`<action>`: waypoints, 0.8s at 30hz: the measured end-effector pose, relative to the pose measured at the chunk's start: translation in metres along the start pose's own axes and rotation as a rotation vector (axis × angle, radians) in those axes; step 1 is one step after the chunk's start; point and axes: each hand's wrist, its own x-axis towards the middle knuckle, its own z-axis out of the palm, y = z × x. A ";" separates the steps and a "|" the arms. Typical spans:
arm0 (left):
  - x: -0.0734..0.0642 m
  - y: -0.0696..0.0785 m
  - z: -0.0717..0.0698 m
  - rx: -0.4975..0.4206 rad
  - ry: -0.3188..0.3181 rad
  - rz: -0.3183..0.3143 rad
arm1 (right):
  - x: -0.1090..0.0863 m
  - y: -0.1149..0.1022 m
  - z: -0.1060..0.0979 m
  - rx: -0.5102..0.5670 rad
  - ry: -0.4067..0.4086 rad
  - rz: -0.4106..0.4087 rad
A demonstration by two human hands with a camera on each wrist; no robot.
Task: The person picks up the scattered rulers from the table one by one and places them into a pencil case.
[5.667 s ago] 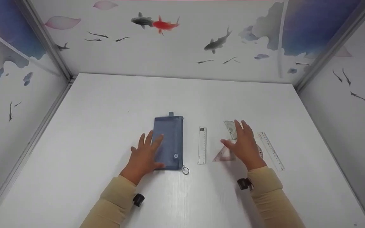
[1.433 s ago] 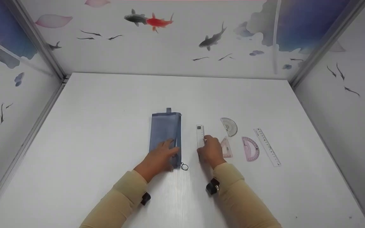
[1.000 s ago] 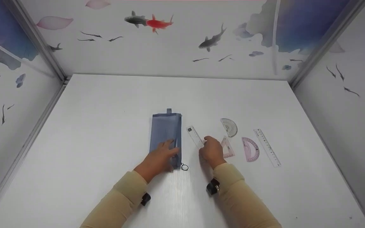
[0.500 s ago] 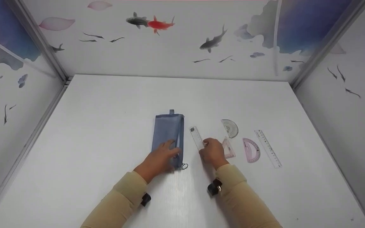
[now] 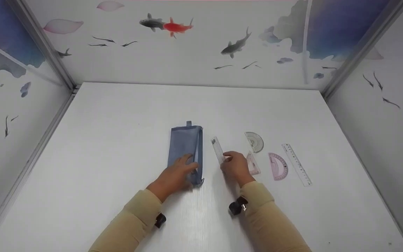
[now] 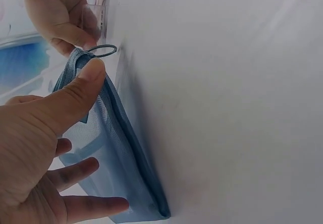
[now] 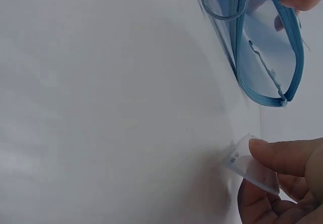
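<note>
My left hand [image 5: 173, 175] lies across the near part of a blue mesh zip pencil pouch [image 5: 183, 141] and pinches an edge of its opening between thumb and fingers. In the right wrist view the zip [image 7: 299, 65] is undone and the mouth gapes, with a pull ring hanging at its end. My right hand [image 5: 236, 168] pinches the near end of a short clear ruler [image 5: 217, 146]. The ruler's far end points away, slanting toward the pouch, just to its right. The right fingers cover its near end.
Right of the right hand lie a pink set square [image 5: 254, 168], a clear protractor [image 5: 256, 141], a pink protractor [image 5: 282, 166] and a second clear ruler [image 5: 297, 165]. They rest on a white table [image 5: 117, 115] enclosed by printed panels at the back and sides.
My left hand has shifted right to the pouch's zip side, and that side has opened. My right hand has moved left from above the protractors, taken the short ruler and tilted it.
</note>
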 end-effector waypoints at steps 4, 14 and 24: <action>0.000 -0.001 0.000 -0.009 -0.007 -0.010 | 0.000 -0.002 -0.003 0.155 -0.040 0.027; 0.001 -0.004 -0.003 -0.020 -0.006 -0.024 | -0.003 -0.015 -0.004 0.361 -0.106 0.097; 0.002 -0.006 -0.003 -0.002 0.004 -0.003 | -0.002 -0.019 0.007 0.427 -0.143 0.085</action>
